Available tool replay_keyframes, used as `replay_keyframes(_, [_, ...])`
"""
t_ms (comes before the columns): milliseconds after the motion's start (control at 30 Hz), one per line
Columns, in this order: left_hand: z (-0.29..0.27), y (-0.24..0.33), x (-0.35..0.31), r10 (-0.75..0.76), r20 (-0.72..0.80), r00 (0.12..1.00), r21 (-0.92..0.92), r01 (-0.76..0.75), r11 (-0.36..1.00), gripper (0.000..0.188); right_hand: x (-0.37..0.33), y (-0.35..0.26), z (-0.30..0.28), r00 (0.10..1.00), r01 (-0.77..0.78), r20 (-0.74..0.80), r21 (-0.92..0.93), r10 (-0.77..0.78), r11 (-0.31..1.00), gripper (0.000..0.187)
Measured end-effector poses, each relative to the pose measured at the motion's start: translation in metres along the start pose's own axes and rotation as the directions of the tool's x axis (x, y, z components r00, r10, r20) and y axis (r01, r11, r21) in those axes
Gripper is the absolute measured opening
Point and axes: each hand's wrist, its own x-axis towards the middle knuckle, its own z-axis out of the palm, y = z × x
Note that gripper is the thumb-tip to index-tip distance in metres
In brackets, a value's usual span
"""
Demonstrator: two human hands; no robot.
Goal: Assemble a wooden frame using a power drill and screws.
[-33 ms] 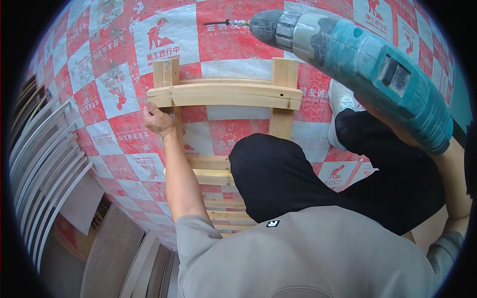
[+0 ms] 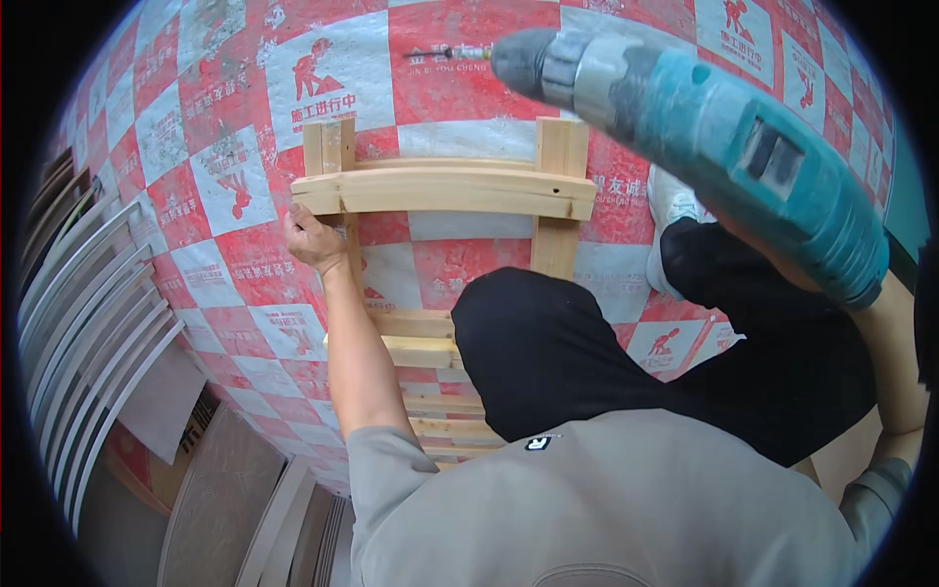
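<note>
A pale wooden slat (image 2: pixel 440 190) lies across the two upright rails of a wooden frame (image 2: pixel 556 245), near the frame's far end. At the slat's left end, my left hand (image 2: pixel 315 238) is closed with its fingers curled against the near edge. My right hand (image 2: pixel 785 266), mostly hidden behind a teal and grey cordless drill (image 2: pixel 709 122), grips that tool. The drill is raised above the slat at the upper right. Its thin dark bit (image 2: pixel 427 54) points left, clear of the wood. A small dark hole shows near the slat's right end.
Red and white printed protective sheeting (image 2: pixel 469 93) covers the floor. More crosspieces (image 2: pixel 421 350) of the frame run back beside my bent knee (image 2: pixel 528 342). Curved-looking stacked panels (image 2: pixel 88 342) stand along the left, with boards (image 2: pixel 220 489) below them. My shoe (image 2: pixel 675 205) is right of the frame.
The drill's front end has dipped very slightly. Both hands keep their hold, and the slat stays in its place on the frame.
</note>
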Motion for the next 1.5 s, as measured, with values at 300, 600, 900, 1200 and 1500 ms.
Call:
replay_keyframes(300, [0.015, 0.012, -0.011, -0.031, 0.035, 0.999, -0.031, 0.032, 0.999, 0.054, 0.001, 0.008, 0.016, 0.928, 0.089, -0.36, -0.036, -0.096, 0.995, 0.046])
replay_keyframes(600, [0.015, 0.01, -0.009, -0.029, 0.043, 0.999, -0.034, 0.03, 0.999, 0.053, 0.007, -0.026, 0.009, 0.899, -0.355, -0.251, 0.061, 0.359, 0.933, 0.037])
replay_keyframes(900, [0.013, 0.008, -0.009, -0.032, 0.042, 0.999, -0.01, 0.033, 0.999, 0.053, 0.016, -0.041, 0.013, 0.943, -0.15, -0.32, -0.164, 0.091, 0.975, 0.038])
replay_keyframes(1200, [0.03, 0.011, -0.018, -0.008, 0.037, 0.999, -0.004, 0.008, 1.0, 0.052, 0.018, -0.029, 0.002, 0.96, 0.034, -0.244, -0.394, -0.14, 0.919, 0.037])
replay_keyframes(1500, [0.008, -0.001, -0.003, -0.028, -0.046, 0.999, 0.026, 0.03, 0.999, 0.045, 0.068, -0.082, 0.029, 0.984, 0.009, -0.169, -0.293, -0.061, 0.956, 0.024])
